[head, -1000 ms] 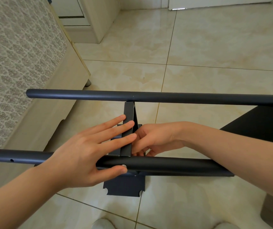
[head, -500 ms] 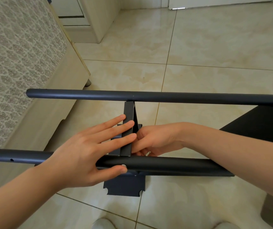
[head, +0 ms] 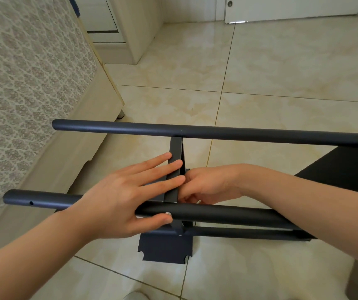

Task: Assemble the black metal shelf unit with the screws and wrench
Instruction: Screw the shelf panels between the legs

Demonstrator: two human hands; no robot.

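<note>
The shelf frame [head: 217, 133], likely stiff and slick, lies sideways on the tile floor [head: 282, 83], best gripped by its tubes [head: 227, 215]; the left hand [head: 117, 200] braces the panel [head: 174, 148] with straight, spread fingers, while the right hand [head: 208, 182] curls behind it, grasp unclear.

My left fingers [head: 162, 182] lie flat over the crossbar [head: 174, 152], right fingers [head: 187, 192] curled against its other side, so the slot between near tube [head: 238, 215] and far tube [head: 217, 134] is crowded here. Past the far tube, open floor [head: 282, 94]. Left of my fingers the bed [head: 32, 94] hems me in; right, a black panel [head: 336, 176] blocks.
</note>
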